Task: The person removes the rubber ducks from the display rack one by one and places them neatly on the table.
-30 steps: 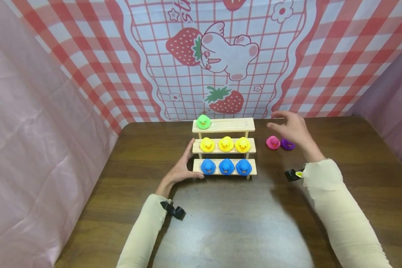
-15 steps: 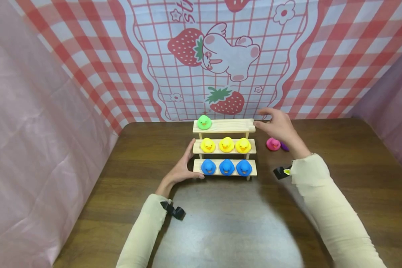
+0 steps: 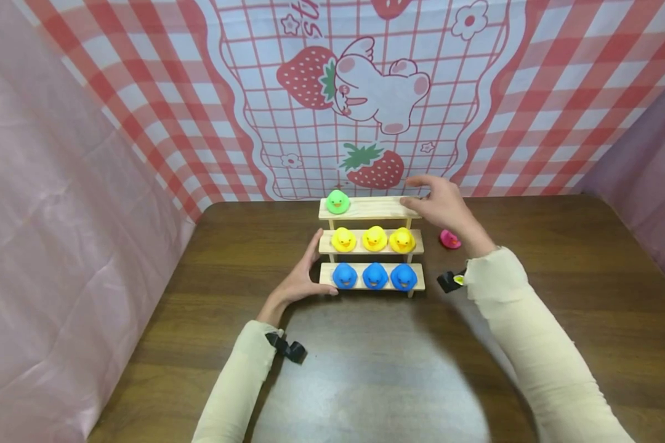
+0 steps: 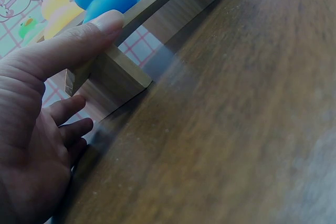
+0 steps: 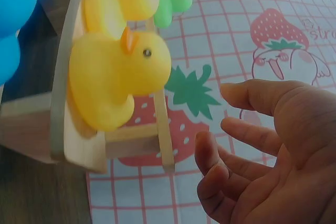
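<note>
Inspected: a three-tier rack of pale wood (image 3: 377, 208) stands upright on the far part of the brown wood-grain table (image 3: 366, 387), its shelves stepping up from near to far, presumably so that no row hides another. Three round blue plastic-looking ducks (image 3: 375, 276) occupy the lowest shelf; three matching yellow ducks (image 3: 374, 239), the middle shelf; one light-green duck (image 3: 337, 202) sits at the left end of the top shelf. The left hand (image 3: 299, 280) grips the rack's left end, thumb laid over the lowest shelf's near edge, other fingers beside the end; judged a brace against shifting. The right hand (image 3: 446, 206) is at the top shelf's right end, fingers apart, nothing between them; contact with the wood cannot be confirmed. One pink duck (image 3: 450, 239) lies on the table, right of the rack.
</note>
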The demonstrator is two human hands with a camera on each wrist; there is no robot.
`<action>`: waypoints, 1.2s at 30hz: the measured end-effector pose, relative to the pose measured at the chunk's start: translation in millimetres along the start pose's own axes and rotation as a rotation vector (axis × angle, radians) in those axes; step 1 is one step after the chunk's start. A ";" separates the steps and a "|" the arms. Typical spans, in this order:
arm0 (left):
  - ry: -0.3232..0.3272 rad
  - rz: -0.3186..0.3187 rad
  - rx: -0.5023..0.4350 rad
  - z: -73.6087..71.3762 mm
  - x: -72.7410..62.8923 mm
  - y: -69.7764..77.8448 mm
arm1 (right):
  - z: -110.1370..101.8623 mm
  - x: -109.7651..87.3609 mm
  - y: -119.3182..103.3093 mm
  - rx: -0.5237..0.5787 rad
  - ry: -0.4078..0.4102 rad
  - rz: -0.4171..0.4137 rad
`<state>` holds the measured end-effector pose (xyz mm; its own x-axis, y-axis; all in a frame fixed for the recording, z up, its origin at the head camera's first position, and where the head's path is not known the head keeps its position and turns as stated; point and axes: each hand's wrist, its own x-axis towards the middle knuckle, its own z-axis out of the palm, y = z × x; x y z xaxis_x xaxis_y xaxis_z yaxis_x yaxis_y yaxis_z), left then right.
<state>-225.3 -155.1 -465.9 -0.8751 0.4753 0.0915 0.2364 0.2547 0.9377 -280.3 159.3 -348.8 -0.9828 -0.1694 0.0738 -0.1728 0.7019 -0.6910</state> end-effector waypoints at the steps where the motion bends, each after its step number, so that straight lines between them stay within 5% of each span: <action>1: 0.003 -0.001 0.006 0.3 1.1 -3.3 | 0.9 0.8 -1.8 -0.001 -0.001 -0.008; 7: 0.017 0.003 0.026 0.3 8.3 -25.3 | 6.6 4.8 -12.1 0.009 -0.017 -0.042; 22: 0.020 0.024 0.018 -1.8 8.4 -27.6 | 21.1 13.0 -37.0 0.025 -0.043 -0.087; 36: -0.009 0.006 -0.002 -1.0 -1.5 4.2 | 39.1 22.8 -50.0 0.083 -0.094 -0.086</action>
<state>-223.5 -155.6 -461.8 -0.8697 0.4844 0.0942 0.2409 0.2501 0.9378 -291.6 93.3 -340.7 -0.9533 -0.2937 0.0703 -0.2467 0.6233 -0.7420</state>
